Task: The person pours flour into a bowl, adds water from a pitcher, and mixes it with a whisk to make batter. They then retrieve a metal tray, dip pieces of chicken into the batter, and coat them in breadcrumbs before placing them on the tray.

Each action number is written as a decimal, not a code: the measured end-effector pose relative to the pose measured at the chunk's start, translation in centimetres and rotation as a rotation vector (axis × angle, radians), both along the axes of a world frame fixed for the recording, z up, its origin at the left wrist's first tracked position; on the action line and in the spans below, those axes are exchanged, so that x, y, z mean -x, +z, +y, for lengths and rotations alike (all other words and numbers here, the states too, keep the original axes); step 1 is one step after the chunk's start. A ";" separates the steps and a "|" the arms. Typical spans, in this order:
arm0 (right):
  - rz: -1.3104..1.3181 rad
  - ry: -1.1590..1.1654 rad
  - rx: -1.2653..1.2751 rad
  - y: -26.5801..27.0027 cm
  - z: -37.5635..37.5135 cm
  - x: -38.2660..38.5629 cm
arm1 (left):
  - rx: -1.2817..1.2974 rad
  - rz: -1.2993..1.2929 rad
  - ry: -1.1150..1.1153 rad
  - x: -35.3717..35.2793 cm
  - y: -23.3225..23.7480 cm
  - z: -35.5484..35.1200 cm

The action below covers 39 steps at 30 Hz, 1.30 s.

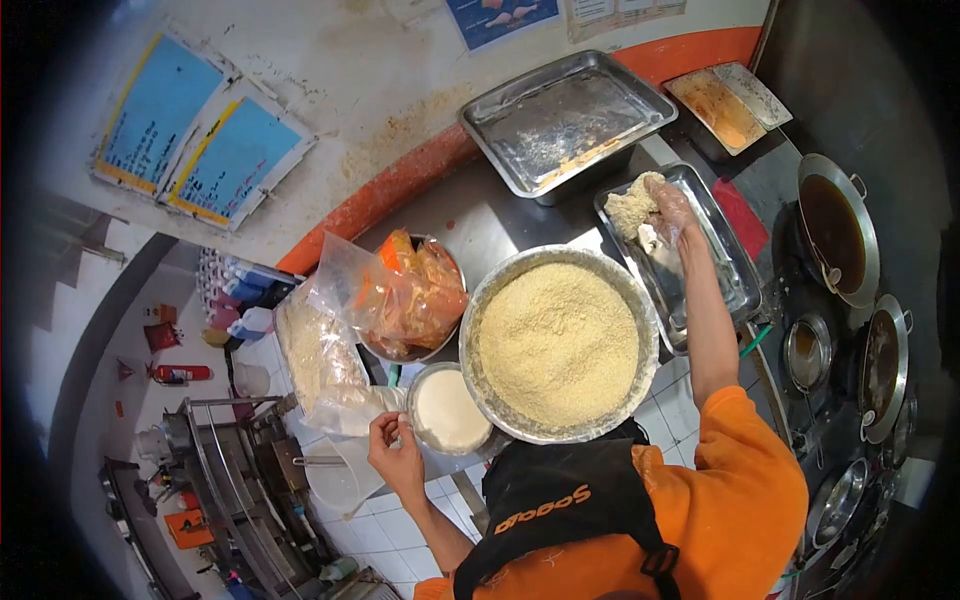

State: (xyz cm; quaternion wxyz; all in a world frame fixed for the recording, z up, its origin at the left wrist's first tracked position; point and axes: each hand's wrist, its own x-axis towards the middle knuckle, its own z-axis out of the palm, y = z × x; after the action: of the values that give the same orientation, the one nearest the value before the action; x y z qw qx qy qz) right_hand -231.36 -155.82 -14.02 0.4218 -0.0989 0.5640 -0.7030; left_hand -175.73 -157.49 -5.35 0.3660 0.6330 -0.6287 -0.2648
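In the head view my right hand is closed around a crumb-coated piece of food at the far end of a long metal tray. Its wrist and fingers are dusted with crumbs. My left hand has its fingers curled at the rim of a small bowl of white batter, seemingly pinching the edge. Between my arms stands a large metal basin filled with pale yellow breadcrumbs. Beyond the batter, a plastic bag of raw marinated meat rests in a metal bowl.
A large shallow tray sits against the wall. On the right are pans of dark oil and a strainer. A bag of crumbs and a white bucket stand on the left. A red cloth lies beside the long tray.
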 end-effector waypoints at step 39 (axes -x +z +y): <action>1.000 0.151 -0.587 -4.0 4.9 -3.7 | -0.143 -0.212 -0.881 3.2 -8.0 -26.5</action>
State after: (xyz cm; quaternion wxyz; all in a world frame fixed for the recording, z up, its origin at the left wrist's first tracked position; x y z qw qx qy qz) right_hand -227.63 -150.88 -18.05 0.1632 -0.3376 0.8571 -0.3534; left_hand -178.91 -183.97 -13.36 0.1075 0.3524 -0.8520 -0.3718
